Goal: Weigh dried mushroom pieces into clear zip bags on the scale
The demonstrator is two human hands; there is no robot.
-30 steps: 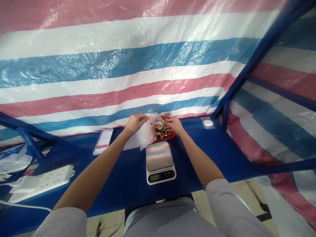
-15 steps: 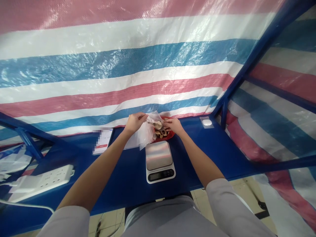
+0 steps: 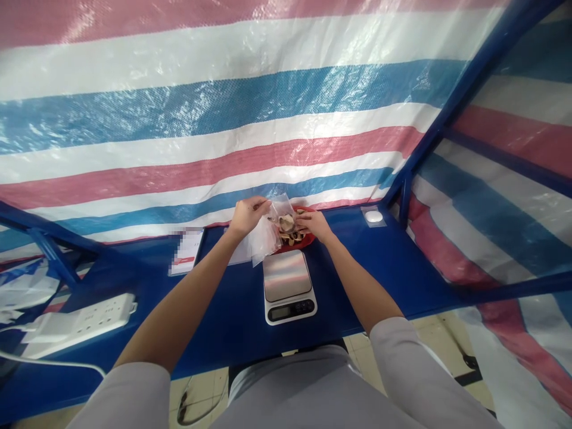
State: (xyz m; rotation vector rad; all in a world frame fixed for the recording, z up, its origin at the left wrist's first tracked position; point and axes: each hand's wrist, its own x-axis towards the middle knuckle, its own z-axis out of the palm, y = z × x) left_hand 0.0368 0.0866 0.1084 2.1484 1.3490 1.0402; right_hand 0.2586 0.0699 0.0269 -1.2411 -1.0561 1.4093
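Observation:
My left hand (image 3: 247,214) pinches the top edge of a clear plastic bag (image 3: 264,237) and holds it up above the blue table (image 3: 357,280). My right hand (image 3: 314,223) is closed at the bag's mouth, gripping brown dried pieces (image 3: 286,223). More of these brown pieces lie in a red dish (image 3: 304,241) just under the right hand. A small digital scale (image 3: 288,285) with a bare steel platform stands right in front of the dish, nearer to me.
A card with red print (image 3: 186,260) lies left of the bag. A white power strip (image 3: 84,319) sits at the far left edge. A small white round object (image 3: 374,216) rests at the back right. Striped tarpaulin (image 3: 223,119) and blue frame posts (image 3: 404,199) enclose the table.
Both hands and the bag stay at the same spot over the dish. The view has shifted slightly, so everything sits a little higher in the picture.

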